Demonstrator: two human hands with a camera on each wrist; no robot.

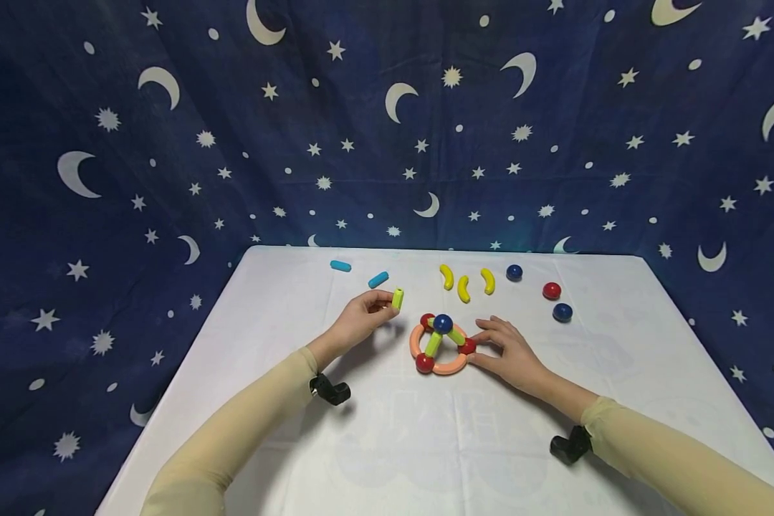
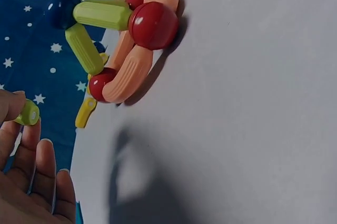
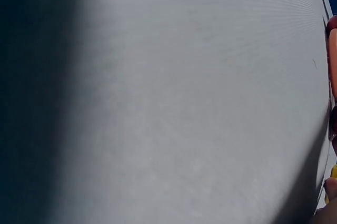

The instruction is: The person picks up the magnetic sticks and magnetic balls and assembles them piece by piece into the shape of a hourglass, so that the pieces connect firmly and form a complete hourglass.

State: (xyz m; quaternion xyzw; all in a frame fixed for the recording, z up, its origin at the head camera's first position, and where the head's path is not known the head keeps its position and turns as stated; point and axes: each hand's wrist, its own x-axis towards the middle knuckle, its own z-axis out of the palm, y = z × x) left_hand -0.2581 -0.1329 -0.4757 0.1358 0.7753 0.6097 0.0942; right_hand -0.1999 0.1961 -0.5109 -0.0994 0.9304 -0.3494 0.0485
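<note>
My left hand [image 1: 359, 315] pinches a short light green magnetic stick [image 1: 397, 298] upright between thumb and fingertips, above the table. To its right sits a ball-and-stick frame: a ring of curved orange sticks [image 1: 450, 367] joined by red balls [image 1: 425, 363]. Green sticks [image 1: 433, 345] slope up from the ring to a blue ball [image 1: 443, 324] on top. My right hand [image 1: 512, 356] holds the frame at its right red ball [image 1: 467, 347], thumb and forefinger on either side. In the left wrist view, the held stick's round end [image 2: 31, 114] faces the camera.
Two blue sticks [image 1: 378, 279] lie behind my left hand on the white table [image 1: 387, 444]. Several curved yellow sticks [image 1: 464, 289] lie behind the frame. Right of them are two loose blue balls [image 1: 562, 312] and one red ball [image 1: 551, 291]. A starry cloth [image 1: 361, 143] hangs behind.
</note>
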